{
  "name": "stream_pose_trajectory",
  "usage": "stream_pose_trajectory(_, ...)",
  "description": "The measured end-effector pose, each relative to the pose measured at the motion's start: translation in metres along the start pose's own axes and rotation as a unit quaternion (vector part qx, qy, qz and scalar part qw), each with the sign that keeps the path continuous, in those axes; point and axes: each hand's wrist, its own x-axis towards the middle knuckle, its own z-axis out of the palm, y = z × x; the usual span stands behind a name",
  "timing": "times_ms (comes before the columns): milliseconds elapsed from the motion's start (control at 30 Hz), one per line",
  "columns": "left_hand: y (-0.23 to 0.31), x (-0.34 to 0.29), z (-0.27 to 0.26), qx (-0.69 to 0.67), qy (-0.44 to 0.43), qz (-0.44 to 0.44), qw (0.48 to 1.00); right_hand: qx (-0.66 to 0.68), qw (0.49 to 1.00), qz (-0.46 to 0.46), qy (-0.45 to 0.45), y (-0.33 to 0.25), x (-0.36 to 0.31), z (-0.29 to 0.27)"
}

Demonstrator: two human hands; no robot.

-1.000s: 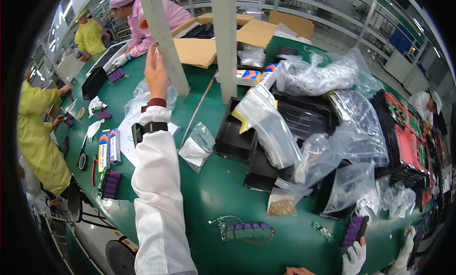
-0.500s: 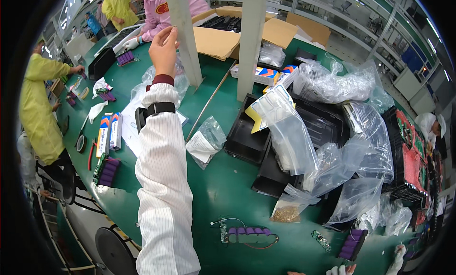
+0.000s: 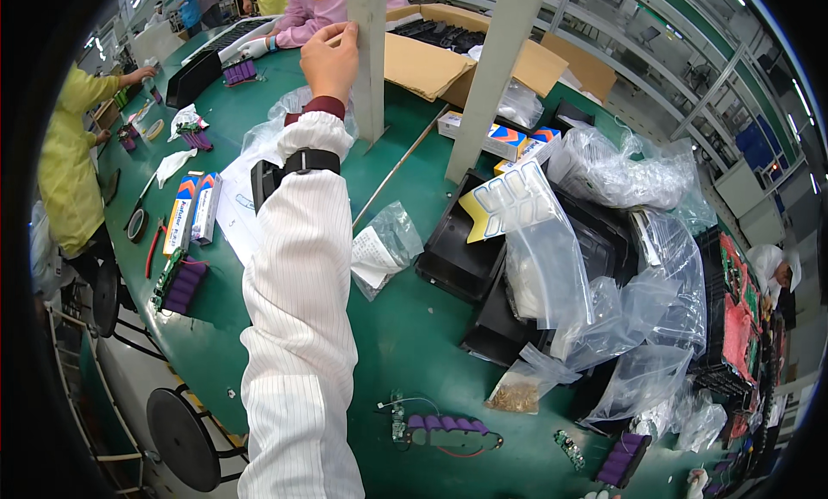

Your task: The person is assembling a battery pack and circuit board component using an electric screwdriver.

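My left hand (image 3: pixel 331 68) is raised at the far end of my outstretched arm, beside a pale upright post (image 3: pixel 369 76). Its fingers are curled, with thumb and fingertips pinched together. Whatever the pinch holds, if anything, cannot be made out, nor whether the fingertips touch the post. A dark watch (image 3: pixel 267 182) sits on this wrist over a white striped sleeve. Under the forearm lie a paper sheet (image 3: pixel 233 223) and a clear plastic bag (image 3: pixel 274 135). My right hand is out of view.
Purple battery packs (image 3: pixel 447 424) with circuit boards lie on the green table (image 3: pixel 397 344). Black trays (image 3: pixel 457 240), plastic bags (image 3: pixel 617 167) and an open carton (image 3: pixel 423 63) crowd the right and back. Co-workers stand at the far left. Another person's gloved fingertips (image 3: pixel 597 495) show at the bottom edge.
The view has shifted, so the post and the boxes sit farther right. My left hand stays raised and pinched near the post. The gloved fingers at the bottom edge show less.
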Motion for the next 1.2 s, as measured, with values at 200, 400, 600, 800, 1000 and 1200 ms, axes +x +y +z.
stream_pose_trajectory(200, -0.006, -0.005, 0.009, -0.055, 0.042, 0.011, 0.998, 0.022, 1.0, 0.015, 0.003, 0.004, -0.001, 0.0)
stream_pose_trajectory(400, -0.001, -0.005, 0.003, -0.082, 0.029, 0.014, 0.996, 0.033, 0.999, 0.038, 0.0, 0.006, -0.002, -0.002)
stream_pose_trajectory(600, -0.001, 0.0, -0.001, 0.013, 0.015, -0.013, 1.0, 0.016, 0.999, 0.04, 0.0, 0.0, 0.0, -0.002)
stream_pose_trajectory(800, -0.016, 0.011, 0.004, -0.002, 0.049, -0.02, 0.999, 0.023, 0.999, 0.024, 0.006, -0.001, 0.0, 0.0)
stream_pose_trajectory(1000, -0.014, 0.003, 0.006, -0.157, 0.031, -0.047, 0.986, 0.024, 1.0, 0.008, 0.0, 0.0, 0.001, 0.0)
stream_pose_trajectory(1200, -0.008, -0.006, 0.002, -0.268, 0.016, -0.079, 0.96, 0.029, 0.999, -0.003, -0.025, -0.001, 0.005, 0.001)
